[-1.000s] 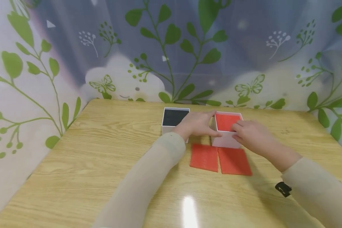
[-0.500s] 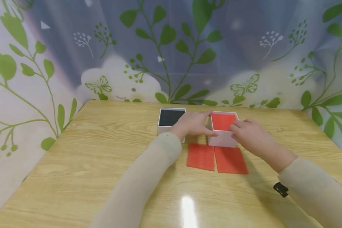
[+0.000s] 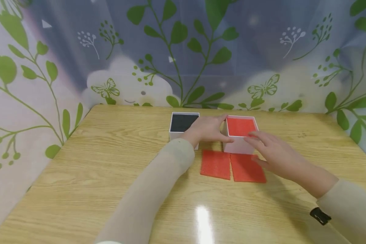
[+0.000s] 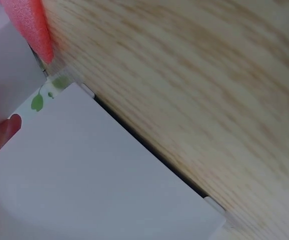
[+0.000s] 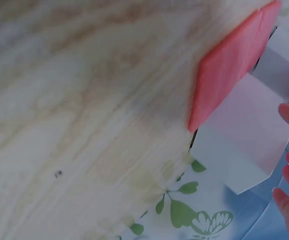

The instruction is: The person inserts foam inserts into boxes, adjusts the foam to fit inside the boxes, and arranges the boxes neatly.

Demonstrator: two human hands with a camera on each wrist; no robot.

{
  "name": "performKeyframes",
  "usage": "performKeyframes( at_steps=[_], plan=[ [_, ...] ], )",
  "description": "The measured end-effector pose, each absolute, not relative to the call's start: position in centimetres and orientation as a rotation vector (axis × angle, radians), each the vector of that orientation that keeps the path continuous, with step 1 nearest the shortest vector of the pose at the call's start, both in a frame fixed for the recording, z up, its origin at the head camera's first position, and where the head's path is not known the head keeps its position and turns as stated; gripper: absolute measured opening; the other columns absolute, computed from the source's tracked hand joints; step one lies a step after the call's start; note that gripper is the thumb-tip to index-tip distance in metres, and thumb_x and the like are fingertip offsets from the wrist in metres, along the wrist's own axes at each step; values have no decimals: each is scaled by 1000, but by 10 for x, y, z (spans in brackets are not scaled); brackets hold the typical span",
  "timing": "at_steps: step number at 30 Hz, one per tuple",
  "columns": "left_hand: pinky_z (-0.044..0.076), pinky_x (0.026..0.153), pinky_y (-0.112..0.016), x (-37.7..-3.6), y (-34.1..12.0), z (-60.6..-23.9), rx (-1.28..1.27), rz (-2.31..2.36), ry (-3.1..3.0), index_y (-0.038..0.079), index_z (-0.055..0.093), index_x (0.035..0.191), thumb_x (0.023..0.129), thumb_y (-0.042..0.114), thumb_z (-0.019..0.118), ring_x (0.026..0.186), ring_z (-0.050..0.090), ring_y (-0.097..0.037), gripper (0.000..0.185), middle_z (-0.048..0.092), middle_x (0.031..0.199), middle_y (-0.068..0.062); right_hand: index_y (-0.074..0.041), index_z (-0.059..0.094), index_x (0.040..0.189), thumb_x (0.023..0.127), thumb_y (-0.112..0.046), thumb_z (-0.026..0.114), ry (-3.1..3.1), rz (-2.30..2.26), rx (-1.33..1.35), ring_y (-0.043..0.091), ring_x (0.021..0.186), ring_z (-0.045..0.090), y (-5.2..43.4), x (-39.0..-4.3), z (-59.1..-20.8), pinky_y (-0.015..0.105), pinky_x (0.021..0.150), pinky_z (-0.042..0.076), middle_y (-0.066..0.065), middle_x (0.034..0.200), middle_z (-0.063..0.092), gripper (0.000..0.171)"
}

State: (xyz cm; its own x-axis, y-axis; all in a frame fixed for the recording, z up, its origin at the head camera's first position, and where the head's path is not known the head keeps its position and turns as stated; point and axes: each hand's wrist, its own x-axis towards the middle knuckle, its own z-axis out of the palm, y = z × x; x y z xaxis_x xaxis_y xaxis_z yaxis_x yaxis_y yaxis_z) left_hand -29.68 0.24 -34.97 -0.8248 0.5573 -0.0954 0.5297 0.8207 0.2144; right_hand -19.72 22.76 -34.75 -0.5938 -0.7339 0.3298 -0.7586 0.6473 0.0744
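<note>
Two white open boxes stand side by side at the table's middle. The left box has a black filling, and the right box holds a red pad. My left hand grips the right box's left wall, thumb on its front. My right hand hovers just in front of that box with fingers stretched out, holding nothing. Under it lie two flat red pads side by side. The right wrist view shows a red pad against the white box.
The wooden table is walled by a leaf-patterned curtain at the back and on both sides. A light glare sits on the near tabletop. In the left wrist view a box wall fills the lower half.
My right hand has drawn back from the red-filled box toward me and straightened its fingers. The left hand has stayed on the box's left wall.
</note>
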Motion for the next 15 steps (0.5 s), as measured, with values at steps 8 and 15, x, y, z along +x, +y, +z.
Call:
performKeyframes(
  at_steps=[8, 15],
  plan=[
    [44, 83, -29, -298, 2, -348, 843, 262, 2855, 25, 17, 151, 73, 77, 50, 111, 53, -10, 100, 46, 139, 7, 1, 58, 118, 66, -15, 84, -2520, 105, 1299, 32, 96, 59, 220, -188, -357, 44, 75, 51, 15, 110, 58, 61],
    [42, 90, -30, -298, 3, -350, 853, 244, 2855, 25, 16, 151, 72, 78, 49, 119, 48, -10, 100, 40, 144, 8, 1, 53, 127, 78, -39, 73, -2887, 88, 1258, 38, 111, 52, 221, -181, -369, 51, 89, 43, 19, 126, 51, 66]
  ],
)
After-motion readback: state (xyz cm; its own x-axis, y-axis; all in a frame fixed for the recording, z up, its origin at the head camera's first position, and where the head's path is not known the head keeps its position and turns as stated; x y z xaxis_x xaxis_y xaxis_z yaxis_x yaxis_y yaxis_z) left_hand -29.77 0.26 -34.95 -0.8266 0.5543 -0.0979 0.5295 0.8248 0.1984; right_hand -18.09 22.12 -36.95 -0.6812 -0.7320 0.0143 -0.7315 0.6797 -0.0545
